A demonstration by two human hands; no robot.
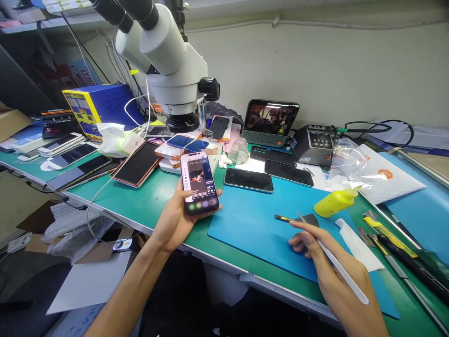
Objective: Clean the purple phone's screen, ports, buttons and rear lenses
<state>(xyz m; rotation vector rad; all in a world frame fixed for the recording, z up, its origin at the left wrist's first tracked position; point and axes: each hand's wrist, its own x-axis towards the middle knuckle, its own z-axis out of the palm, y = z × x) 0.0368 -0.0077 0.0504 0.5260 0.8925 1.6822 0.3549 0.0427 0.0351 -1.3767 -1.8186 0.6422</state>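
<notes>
My left hand (185, 206) is closed round a smartphone (199, 185) whose lit screen faces me, above the front edge of the bench. In my right hand (329, 252), over the blue mat (252, 220), is a slim white-handled tool (345, 276) with a thin pointed metal tip. Just past my right index fingertip lies a small black-and-gold part (282, 218); whether the finger touches it I cannot tell. A dark flat piece (311, 219) is partly hidden behind that hand. Further back on the mat rests a phone with a black screen (248, 179).
A microscope (171, 70) rises behind the held phone. To the right are a yellow bottle (335, 202), white tissue (359, 248) and several hand tools (403, 252). Phones and a blue-yellow power unit (101, 107) crowd the left. A propped screen (271, 119) stands behind.
</notes>
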